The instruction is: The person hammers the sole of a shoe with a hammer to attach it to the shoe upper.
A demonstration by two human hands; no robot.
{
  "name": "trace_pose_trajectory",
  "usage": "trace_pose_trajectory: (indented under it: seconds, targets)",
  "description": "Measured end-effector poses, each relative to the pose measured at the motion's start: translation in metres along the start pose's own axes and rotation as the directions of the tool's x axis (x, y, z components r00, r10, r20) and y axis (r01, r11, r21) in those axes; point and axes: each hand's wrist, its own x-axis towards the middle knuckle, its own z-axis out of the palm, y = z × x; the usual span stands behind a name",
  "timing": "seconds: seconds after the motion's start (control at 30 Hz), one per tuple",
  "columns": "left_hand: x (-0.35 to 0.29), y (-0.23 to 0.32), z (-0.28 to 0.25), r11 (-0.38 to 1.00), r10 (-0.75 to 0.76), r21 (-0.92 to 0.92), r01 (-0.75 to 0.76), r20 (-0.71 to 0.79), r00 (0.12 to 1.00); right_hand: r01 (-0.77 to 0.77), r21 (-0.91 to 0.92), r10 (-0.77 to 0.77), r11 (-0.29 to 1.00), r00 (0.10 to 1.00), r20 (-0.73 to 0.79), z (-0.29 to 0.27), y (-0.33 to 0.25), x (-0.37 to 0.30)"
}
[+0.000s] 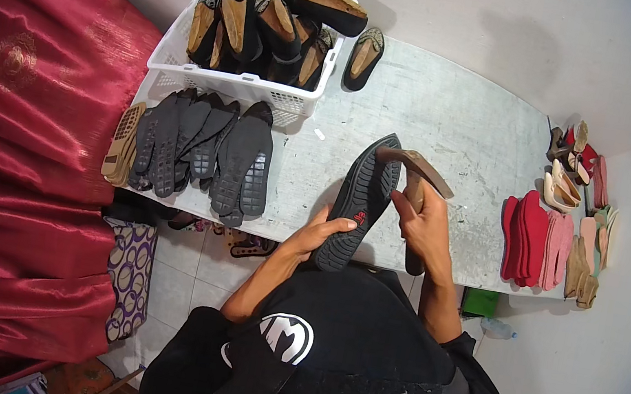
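Now, black sole: we hold it, tread facing up, over the near edge of the table (476,123); whether a whole shoe lies behind it, we cannot tell.
Left hand: ours (316,237) grips the black sole (354,211) at its lower end, thumb pressed across the tread.
Right hand: ours (427,221) is closed around the handle of a hammer (423,169); its head overlaps the sole's upper end, contact unclear to us.
Markings: we see a small red mark on the tread and a round white emblem (286,338) on our black shirt.
Far left corner: a white basket (234,85) heaped with dark shoes (232,19); one loose shoe (364,60) stands just beside it, near the far edge.
Near left corner: grey soles (239,160) overlap in a row, beige soles (123,142) at their left.
Right end: red insoles (522,236) lie near the near edge, beside pink insoles (557,250); cream shoes (560,188) sit behind.
Open room: pale surface stretches between our right hand and the red insoles, and back to the far edge.
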Motion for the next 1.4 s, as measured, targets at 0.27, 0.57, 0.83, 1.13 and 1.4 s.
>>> trace_pose_trajectory:
  seconds: [0.27,0.57,0.83,1.13,1.4]
  targets:
    - [-0.006,0.01,0.001,0.996,-0.092,-0.007,0.092,-0.015,0.996,0.061,0.062,-0.059,0.996,0.998,-0.032,-0.008,-0.002,0.002]
    - [-0.007,0.006,0.002,0.999,-0.034,0.039,0.031,0.077,0.996,0.098,-0.009,-0.098,0.995,0.993,-0.071,-0.006,0.004,0.007]
    - [-0.009,0.008,0.0,0.997,0.059,0.044,-0.06,0.029,0.998,0.094,0.176,-0.067,0.98,0.987,-0.149,-0.012,-0.005,0.002]
    - [-0.01,0.008,0.001,0.999,-0.004,0.032,0.002,0.047,0.999,0.14,0.045,-0.133,0.989,0.982,-0.134,-0.017,-0.008,0.003]
    - [-0.007,0.006,0.001,0.998,0.027,0.046,-0.031,0.075,0.997,0.185,0.029,-0.178,0.982,0.97,-0.163,-0.01,0.0,-0.007]
